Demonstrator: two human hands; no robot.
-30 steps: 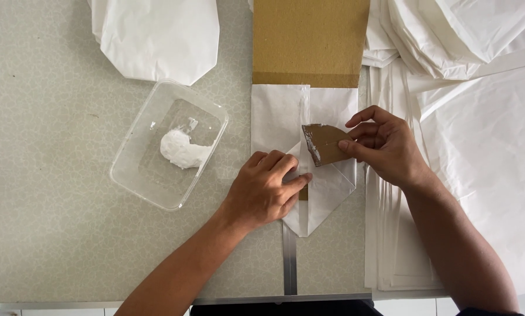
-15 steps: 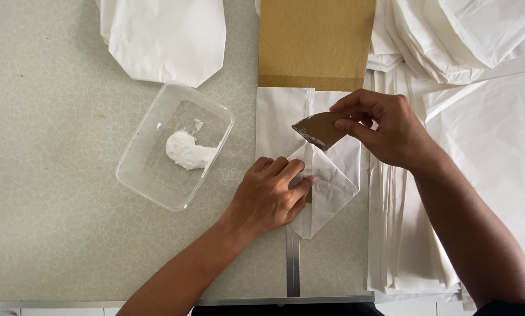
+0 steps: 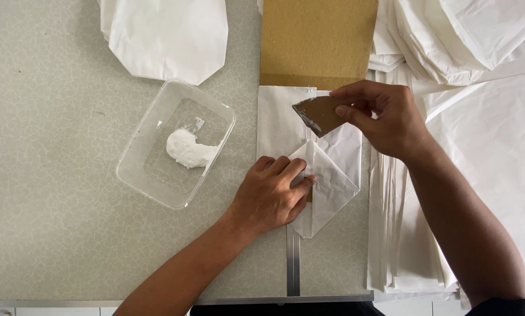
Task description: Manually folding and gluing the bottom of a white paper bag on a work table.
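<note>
Spreading under everything is a pale, crackle-patterned tabletop, with a metal strip running toward the near edge. Along its right side lies a broad stack of white paper sheets, fanned and overlapping. At the far edge sit a brown cardboard sheet and, to its left, a folded white paper bag.

Just below the cardboard lies the white paper piece being worked, its long axis running from far to near; its near end is folded into a diamond whose tip points toward the person. The left hand lies flat on that fold, fingers stretched out together and pressing the paper down, closed around nothing.

Left of it, apart from the paper, stands a clear plastic tray, tilted diagonally, with a lump of white paste inside.

The right hand hovers over the paper's far part, fingers pinched tight on a small brown cardboard scraper, whose white-smeared edge points left and slightly down.
</note>
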